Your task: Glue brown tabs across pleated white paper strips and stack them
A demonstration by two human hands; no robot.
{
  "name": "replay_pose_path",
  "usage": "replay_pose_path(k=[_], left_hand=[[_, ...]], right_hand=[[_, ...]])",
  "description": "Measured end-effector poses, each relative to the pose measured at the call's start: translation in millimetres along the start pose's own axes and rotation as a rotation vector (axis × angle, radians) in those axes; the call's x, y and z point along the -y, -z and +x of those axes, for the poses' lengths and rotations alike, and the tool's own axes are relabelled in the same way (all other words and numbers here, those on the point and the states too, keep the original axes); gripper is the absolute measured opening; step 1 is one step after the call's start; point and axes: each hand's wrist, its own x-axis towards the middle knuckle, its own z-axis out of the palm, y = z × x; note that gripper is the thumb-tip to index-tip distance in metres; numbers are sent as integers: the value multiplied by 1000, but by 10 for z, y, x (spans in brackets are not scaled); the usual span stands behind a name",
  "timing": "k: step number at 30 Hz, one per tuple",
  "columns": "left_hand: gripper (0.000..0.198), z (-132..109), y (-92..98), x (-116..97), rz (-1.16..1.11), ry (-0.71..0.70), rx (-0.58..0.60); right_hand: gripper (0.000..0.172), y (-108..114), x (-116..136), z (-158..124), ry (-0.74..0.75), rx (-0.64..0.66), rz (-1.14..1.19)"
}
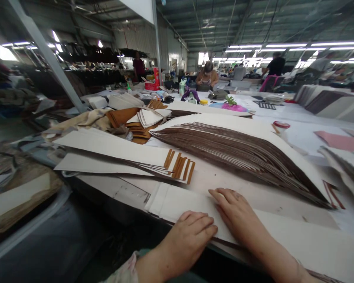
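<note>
A long white strip of sheet material (pixel 301 236) with a brown underside lies along the table's near edge, with folds or stacked ends (pixel 159 200) at its left end. My left hand (pixel 184 243) is at its near edge, fingers bent together over the top; the thumb is hidden. Flat on the same strip rests my right hand (pixel 236 214), its fingers stretched towards the far edge. Beyond my hands is a thick fanned stack of white sheets with brown undersides (pixel 212 145). To the left, white strips with tan end bands (pixel 129 157) overlap one another.
Tan and white pieces (pixel 141 127) are heaped behind the strips. A red tape roll (pixel 281 124) and a pink sheet (pixel 342 140) lie to the right. At lower left is a bin (pixel 32 232). A person (pixel 207 74) sits across the table.
</note>
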Motion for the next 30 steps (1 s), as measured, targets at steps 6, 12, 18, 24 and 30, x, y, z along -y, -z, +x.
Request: replay_pose_path(k=[6, 12, 18, 24, 30], left_hand=[[35, -435, 354, 468, 52, 242, -32], [35, -723, 486, 823, -32, 363, -17], [34, -704, 567, 923, -203, 336, -12], [35, -812, 527, 998, -183, 349, -36], [31, -828, 471, 1011, -184, 317, -83]], right_hand=[[39, -57, 436, -138, 165, 49, 122], [32, -72, 444, -43, 56, 87, 271], [30, -61, 292, 6, -37, 46, 497], [41, -179, 328, -127, 192, -17, 151], [47, -259, 400, -133, 356, -95, -185]])
